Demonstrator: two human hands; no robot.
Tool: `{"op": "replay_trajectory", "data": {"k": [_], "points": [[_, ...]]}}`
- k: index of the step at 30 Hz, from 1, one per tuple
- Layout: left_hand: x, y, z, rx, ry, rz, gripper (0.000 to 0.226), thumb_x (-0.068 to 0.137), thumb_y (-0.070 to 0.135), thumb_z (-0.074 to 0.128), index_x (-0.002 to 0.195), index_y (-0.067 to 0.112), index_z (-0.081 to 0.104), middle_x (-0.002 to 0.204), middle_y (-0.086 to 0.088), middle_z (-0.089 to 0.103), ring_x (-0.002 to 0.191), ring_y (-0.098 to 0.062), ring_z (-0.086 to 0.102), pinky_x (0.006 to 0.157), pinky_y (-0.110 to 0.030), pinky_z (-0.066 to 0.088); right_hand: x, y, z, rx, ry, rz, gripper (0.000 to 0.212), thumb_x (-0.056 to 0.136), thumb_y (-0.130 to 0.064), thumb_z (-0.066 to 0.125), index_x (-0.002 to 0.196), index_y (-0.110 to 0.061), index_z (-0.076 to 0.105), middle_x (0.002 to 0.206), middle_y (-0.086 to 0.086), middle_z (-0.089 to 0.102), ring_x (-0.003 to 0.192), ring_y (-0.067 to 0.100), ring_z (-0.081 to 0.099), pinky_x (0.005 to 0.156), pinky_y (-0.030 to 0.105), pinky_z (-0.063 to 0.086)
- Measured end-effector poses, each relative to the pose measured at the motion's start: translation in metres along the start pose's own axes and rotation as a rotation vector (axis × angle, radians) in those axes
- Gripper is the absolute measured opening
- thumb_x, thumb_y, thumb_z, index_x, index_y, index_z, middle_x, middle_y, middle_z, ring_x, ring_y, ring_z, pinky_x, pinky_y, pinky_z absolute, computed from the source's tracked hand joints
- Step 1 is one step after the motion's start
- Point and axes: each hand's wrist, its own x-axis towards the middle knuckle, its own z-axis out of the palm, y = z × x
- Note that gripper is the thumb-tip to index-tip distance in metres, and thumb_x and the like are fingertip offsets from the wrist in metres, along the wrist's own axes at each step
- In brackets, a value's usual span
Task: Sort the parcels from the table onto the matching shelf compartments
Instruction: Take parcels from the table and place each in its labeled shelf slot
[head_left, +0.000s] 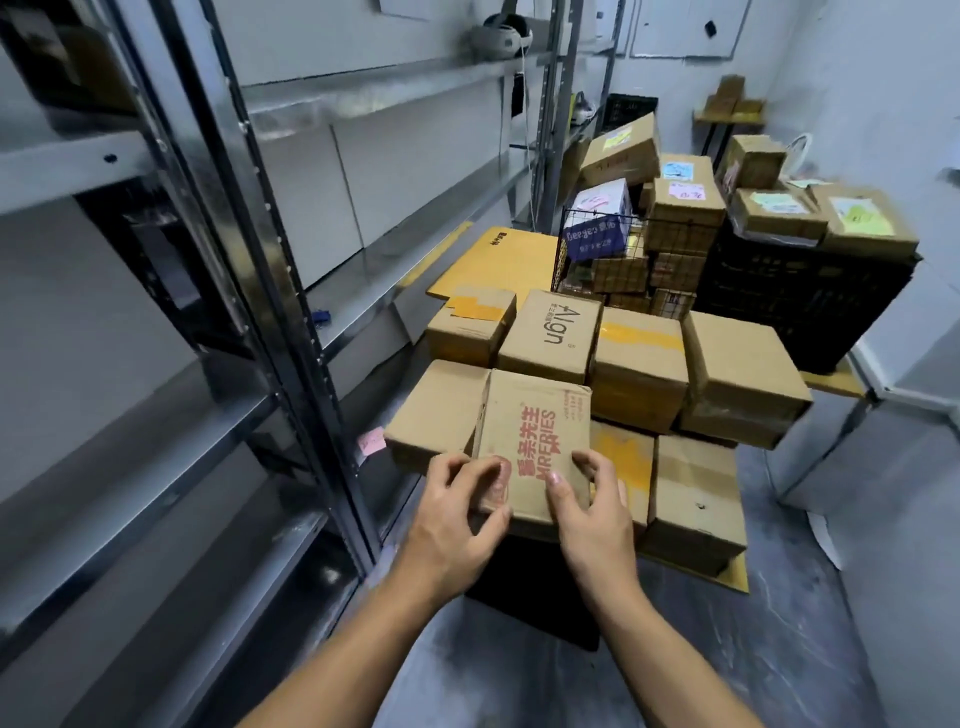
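Cardboard boxes crowd the counter (737, 574): a plain box (434, 410) just left of the red-printed parcel (535, 441), a box marked "Align" (553, 332) right behind it, a box with yellow tape (639, 358) behind and to the right, and another (696, 493) beside the right wrist. Farther back a wire basket (597, 244) and a black crate (810, 296) are stacked with more labelled boxes. A metal shelf unit (291, 291) runs along the left, its near compartments bare, with a pink sticky note (371, 441) at one ledge.

The red-printed parcel sits on top of the near boxes, tilted up toward the camera. Both arms reach forward from below. The left hand (457, 512) curls around the parcel's near left corner, thumb on top. The right hand (592, 506) presses its fingers on the near right edge. Each grip is grasping the parcel.
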Motion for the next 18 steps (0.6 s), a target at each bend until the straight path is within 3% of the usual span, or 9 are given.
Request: {"op": "replay_trajectory", "data": {"k": [3,5,8,12,14,18], "points": [[-0.036,0.008,-0.021,-0.062,0.071,0.000,0.043,0.086,0.039,0.062,0.127,0.025,0.057,0.120,0.009,0.048,0.113,-0.002,0.053,0.093,-0.011,0.042,-0.031,-0.002,0.004,0.073,-0.023,-0.016,0.033,0.097,-0.026,0.062,0.127,-0.033,0.049,0.129,-0.006,0.048,0.106,-0.003,0.051,0.077,-0.003,0.038],[-0.058,0.011,-0.035,-0.145,0.165,-0.029,0.037,0.089,0.031,0.061,0.125,0.026,0.058,0.120,0.009,0.052,0.112,-0.006,0.056,0.088,-0.012,0.046,-0.048,0.003,0.005,0.138,-0.057,-0.031,0.036,0.098,-0.028,0.059,0.131,-0.035,0.049,0.133,-0.006,0.050,0.112,-0.006,0.052,0.090,0.006,0.045],[-0.085,0.014,-0.052,-0.193,0.282,-0.131,0.033,0.088,0.029,0.057,0.121,0.034,0.058,0.119,0.013,0.052,0.110,-0.006,0.057,0.079,-0.012,0.049,-0.070,0.004,0.011,0.226,-0.146,-0.025,0.040,0.098,-0.031,0.058,0.134,-0.044,0.047,0.137,-0.006,0.049,0.122,0.004,0.054,0.101,0.037,0.052],[-0.115,0.014,-0.069,-0.209,0.338,-0.244,0.042,0.083,0.055,0.052,0.124,0.046,0.050,0.125,0.024,0.045,0.117,0.003,0.051,0.089,-0.010,0.044,-0.094,-0.004,0.022,0.275,-0.254,-0.093,0.040,0.101,-0.026,0.054,0.125,-0.057,0.052,0.137,-0.005,0.051,0.123,0.008,0.056,0.099,0.039,0.054],[-0.127,0.013,-0.077,-0.190,0.357,-0.291,0.047,0.079,0.066,0.049,0.125,0.054,0.044,0.128,0.025,0.045,0.119,0.005,0.049,0.095,-0.010,0.040,-0.102,-0.008,0.029,0.346,-0.334,-0.104,0.039,0.102,-0.021,0.051,0.124,-0.053,0.056,0.138,-0.001,0.052,0.123,0.011,0.058,0.097,0.038,0.056],[-0.149,0.018,-0.081,-0.359,0.365,-0.330,0.063,0.080,0.073,0.053,0.134,0.044,0.041,0.132,0.011,0.057,0.121,-0.011,0.056,0.101,-0.043,0.047,-0.110,-0.013,0.039,0.448,-0.473,-0.100,0.038,0.103,-0.015,0.048,0.130,-0.039,0.057,0.138,-0.003,0.055,0.122,0.011,0.060,0.093,0.033,0.056]]}}
